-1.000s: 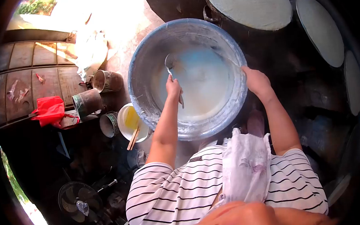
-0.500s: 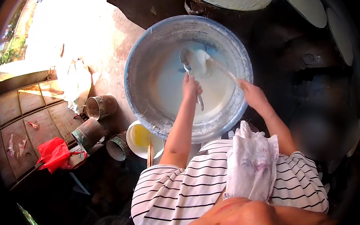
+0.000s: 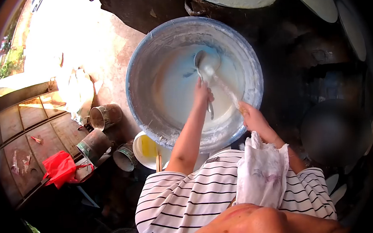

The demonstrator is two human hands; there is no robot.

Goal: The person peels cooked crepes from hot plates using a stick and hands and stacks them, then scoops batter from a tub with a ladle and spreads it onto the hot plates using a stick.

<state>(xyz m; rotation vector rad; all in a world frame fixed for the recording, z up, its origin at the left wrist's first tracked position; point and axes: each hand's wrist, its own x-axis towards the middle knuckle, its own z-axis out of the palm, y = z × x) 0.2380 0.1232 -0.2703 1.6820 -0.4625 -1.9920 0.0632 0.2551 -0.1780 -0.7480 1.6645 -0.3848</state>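
A metal ladle and whitish stick slant inside a blue basin.

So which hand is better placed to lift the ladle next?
Probably the left hand: its grip is closed round the handle of the ladle, over the tub. The right hand is occupied, holding the whitish stick.

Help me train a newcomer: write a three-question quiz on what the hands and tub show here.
1. True or false: the left hand is empty.
2. Choose one. The right hand holds: A) a cup; B) a stick; C) a cloth.
3. Fill in: the tub has a ____ liquid in it.

Key: 1. False; it grips a ladle by the handle. 2. B. 3. Whitish.
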